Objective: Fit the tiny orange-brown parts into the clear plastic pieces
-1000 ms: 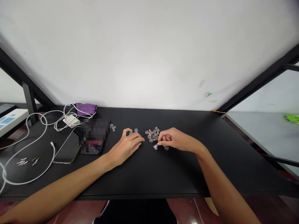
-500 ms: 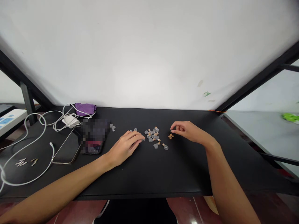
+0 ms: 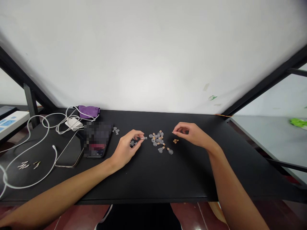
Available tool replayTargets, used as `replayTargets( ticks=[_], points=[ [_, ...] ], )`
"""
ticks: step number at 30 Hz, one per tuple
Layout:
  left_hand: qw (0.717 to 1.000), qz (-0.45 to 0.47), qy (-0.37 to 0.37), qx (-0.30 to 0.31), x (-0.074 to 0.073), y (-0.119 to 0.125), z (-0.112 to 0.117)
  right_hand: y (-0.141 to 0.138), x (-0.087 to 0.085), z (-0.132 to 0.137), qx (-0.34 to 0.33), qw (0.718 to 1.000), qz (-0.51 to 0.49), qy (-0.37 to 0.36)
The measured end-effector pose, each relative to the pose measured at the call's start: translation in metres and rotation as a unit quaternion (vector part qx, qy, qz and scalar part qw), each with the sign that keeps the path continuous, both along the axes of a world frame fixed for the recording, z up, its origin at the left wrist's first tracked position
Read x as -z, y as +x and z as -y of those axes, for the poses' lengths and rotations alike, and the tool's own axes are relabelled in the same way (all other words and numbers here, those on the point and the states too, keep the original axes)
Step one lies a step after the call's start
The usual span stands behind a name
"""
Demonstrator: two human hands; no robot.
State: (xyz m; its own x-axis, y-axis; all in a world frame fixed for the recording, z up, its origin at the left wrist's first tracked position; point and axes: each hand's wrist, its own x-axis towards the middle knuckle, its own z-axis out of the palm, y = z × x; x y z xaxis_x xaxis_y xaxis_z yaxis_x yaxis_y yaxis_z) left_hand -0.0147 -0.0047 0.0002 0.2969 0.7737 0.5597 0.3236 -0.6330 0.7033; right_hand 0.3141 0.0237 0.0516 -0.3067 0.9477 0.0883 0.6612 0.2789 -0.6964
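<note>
My left hand [image 3: 128, 145] pinches a tiny clear glass bottle [image 3: 144, 138] between thumb and fingertips, its neck pointing right. More small clear bottles [image 3: 132, 143] lie under and behind that hand, partly hidden by it. To the right of the held bottle is a cluster of corked mini bottles [image 3: 157, 139], with one corked bottle [image 3: 170, 151] lying nearest me. My right hand [image 3: 188, 132] is raised above the table, thumb and index finger pressed together; whatever they hold is too small to make out. Several loose corks [image 3: 176, 141] lie just below it.
Two phones [image 3: 69, 150] [image 3: 98, 140] lie at the left, by a white cable [image 3: 31, 187], a white charger [image 3: 74, 123] and a purple pouch [image 3: 88, 111]. Small clear pieces [image 3: 116, 130] sit right of the darker phone. A white wall [image 3: 153, 64] rises behind the black table [image 3: 153, 182].
My left hand has turned and lifted, bringing the glass bottle into view at its fingertips. My right hand has come up and slightly left from the loose corks, its fingertips now closed together.
</note>
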Motion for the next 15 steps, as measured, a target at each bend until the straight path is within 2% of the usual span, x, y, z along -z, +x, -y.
replayTargets(
  ticks=[3, 6, 10, 15],
  points=[
    [0.998, 0.038, -0.049, 0.005, 0.002, 0.002, 0.001, -0.025, 0.000, 0.007, -0.007, 0.993, -0.114, 0.027],
    [0.995, 0.055, -0.077, 0.020, 0.001, 0.004, 0.002, -0.055, 0.004, 0.016, -0.062, 0.981, -0.179, 0.037],
    [0.993, 0.070, -0.086, 0.047, -0.003, 0.005, 0.004, -0.082, 0.009, 0.025, -0.121, 0.972, -0.188, 0.066],
    [0.990, 0.075, -0.096, 0.071, -0.005, 0.006, 0.006, -0.088, 0.011, 0.028, -0.144, 0.970, -0.172, 0.091]
  ],
)
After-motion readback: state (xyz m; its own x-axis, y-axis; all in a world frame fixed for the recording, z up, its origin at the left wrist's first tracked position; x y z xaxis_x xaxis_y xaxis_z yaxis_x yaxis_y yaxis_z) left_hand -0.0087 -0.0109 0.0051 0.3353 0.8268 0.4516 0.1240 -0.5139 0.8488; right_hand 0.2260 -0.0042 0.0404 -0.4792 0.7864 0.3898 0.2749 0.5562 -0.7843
